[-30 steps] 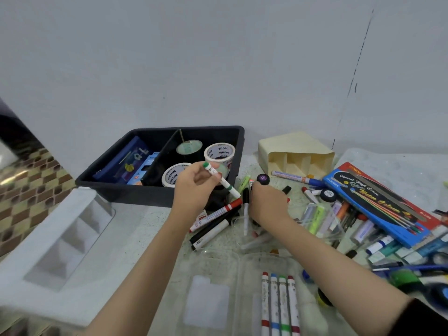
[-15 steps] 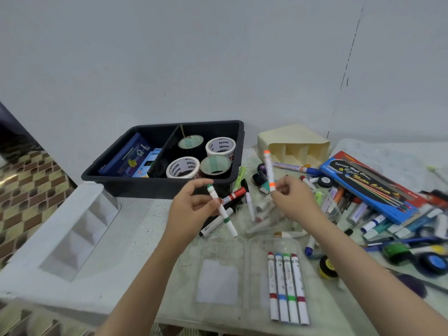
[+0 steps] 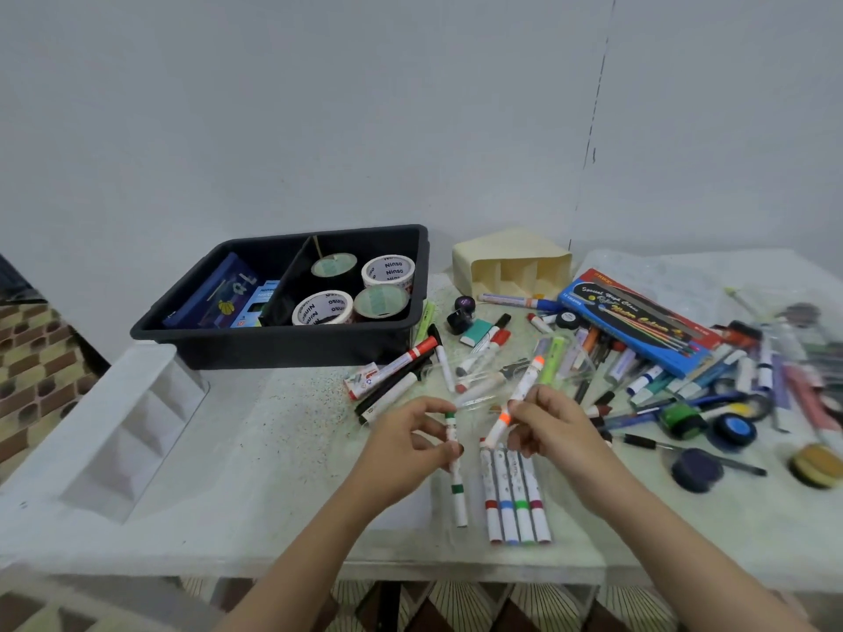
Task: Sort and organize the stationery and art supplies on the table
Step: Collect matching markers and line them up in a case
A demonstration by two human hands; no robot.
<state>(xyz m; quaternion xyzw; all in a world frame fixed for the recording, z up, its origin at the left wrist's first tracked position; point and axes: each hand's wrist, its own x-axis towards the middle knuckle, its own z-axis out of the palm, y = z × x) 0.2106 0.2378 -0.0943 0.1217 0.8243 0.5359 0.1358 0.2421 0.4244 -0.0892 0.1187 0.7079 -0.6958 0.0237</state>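
My left hand (image 3: 406, 449) pinches a white marker with green bands (image 3: 456, 481), held almost upright over the near table edge. My right hand (image 3: 554, 426) grips a white marker with orange bands (image 3: 517, 396), tilted so its lower tip points down at a row of several white markers (image 3: 513, 494) lying side by side in a clear plastic case. A loose heap of markers, pens and paint tubes (image 3: 593, 358) spreads behind and to the right of my hands.
A black bin (image 3: 283, 344) holding tape rolls and blue boxes stands at the back left. A cream organizer (image 3: 511, 262) lies on its side behind the heap, a blue watercolor box (image 3: 638, 321) to its right. A white tray (image 3: 114, 431) sits at the left.
Both hands have drawn back toward me with their markers. The orange marker has tipped down toward the marker row, and the green one now hangs just left of it.
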